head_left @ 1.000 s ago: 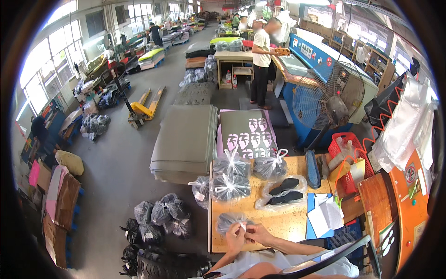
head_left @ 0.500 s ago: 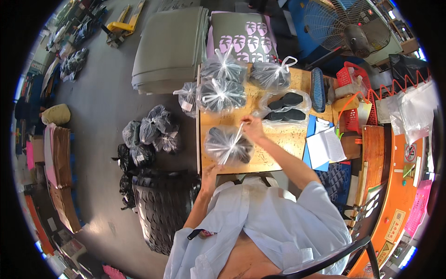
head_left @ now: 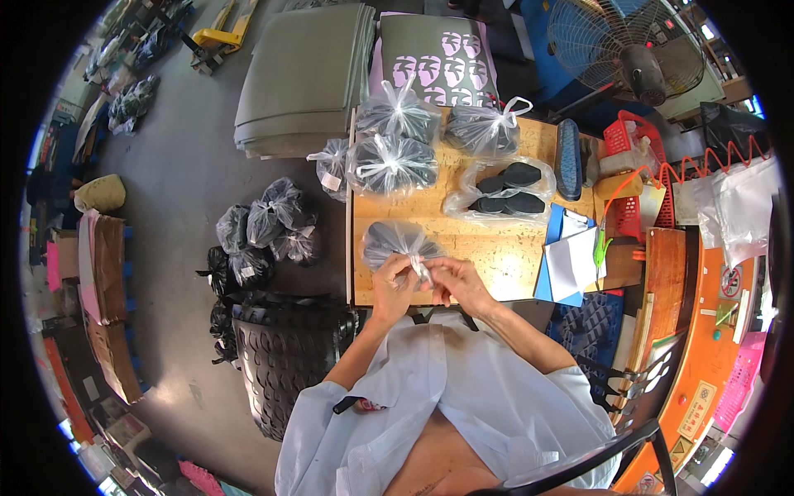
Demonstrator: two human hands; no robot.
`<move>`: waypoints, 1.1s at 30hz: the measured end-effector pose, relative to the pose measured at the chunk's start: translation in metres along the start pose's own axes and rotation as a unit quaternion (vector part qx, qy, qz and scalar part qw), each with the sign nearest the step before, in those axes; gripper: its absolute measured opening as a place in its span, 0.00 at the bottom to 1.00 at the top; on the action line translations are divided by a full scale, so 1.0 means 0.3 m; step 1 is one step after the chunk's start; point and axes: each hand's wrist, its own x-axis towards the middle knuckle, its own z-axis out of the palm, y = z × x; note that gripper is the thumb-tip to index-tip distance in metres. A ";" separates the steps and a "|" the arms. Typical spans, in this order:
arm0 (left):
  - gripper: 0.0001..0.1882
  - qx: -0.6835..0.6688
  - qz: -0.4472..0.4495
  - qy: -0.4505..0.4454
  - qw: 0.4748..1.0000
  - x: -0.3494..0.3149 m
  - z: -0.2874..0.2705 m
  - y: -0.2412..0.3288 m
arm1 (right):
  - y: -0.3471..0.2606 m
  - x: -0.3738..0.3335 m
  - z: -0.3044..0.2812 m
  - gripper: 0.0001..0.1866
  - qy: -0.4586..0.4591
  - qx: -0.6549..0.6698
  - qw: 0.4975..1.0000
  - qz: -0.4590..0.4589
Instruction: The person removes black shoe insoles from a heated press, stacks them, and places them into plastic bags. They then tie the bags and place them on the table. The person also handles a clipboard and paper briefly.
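Note:
A clear plastic bag [head_left: 395, 238] with dark contents lies near the front edge of the wooden table [head_left: 496, 256]. My left hand [head_left: 394, 289] pinches its gathered neck from the left. From the right, the fingers of my right hand [head_left: 460, 284] close on the same bunched plastic, close beside the left. Behind my right hand rests an untied clear bag [head_left: 457, 201] with black sole-shaped pieces [head_left: 506, 190] in it. Tied bags of dark items, a front one [head_left: 392, 165], a rear one [head_left: 395, 112] and one farther right [head_left: 482, 132], stand along the far side.
A blue clipboard with papers [head_left: 571, 264], a blue brush [head_left: 568, 159] and a red basket [head_left: 630, 136] are at the right. Filled bags [head_left: 277, 215] and a black ribbed bin [head_left: 285, 364] stand on the floor at the left. Beyond the table are stacked grey sheets [head_left: 302, 78] and a fan [head_left: 628, 50].
My hands were apart, with the bag's top stretched between them. Now they have come together over the bag's front side, and the plastic is bunched between my fingers.

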 end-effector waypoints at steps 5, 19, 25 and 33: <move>0.10 0.135 0.096 0.072 0.983 -0.006 0.055 0.019 | 0.051 0.040 0.034 0.08 -0.066 -0.054 0.996 -0.025; 0.04 0.094 -0.083 0.023 0.992 -0.121 -0.047 0.022 | 0.144 0.352 -0.045 0.12 0.123 -0.197 0.960 -0.153; 0.04 0.195 0.046 -0.008 0.980 -0.159 -0.065 -0.002 | 0.195 0.536 -0.129 0.08 0.236 -0.060 0.970 -0.011; 0.25 -0.092 -0.271 0.126 0.950 -0.202 -0.157 -0.242 | 0.275 0.295 -0.392 0.41 0.101 -0.231 0.966 -0.063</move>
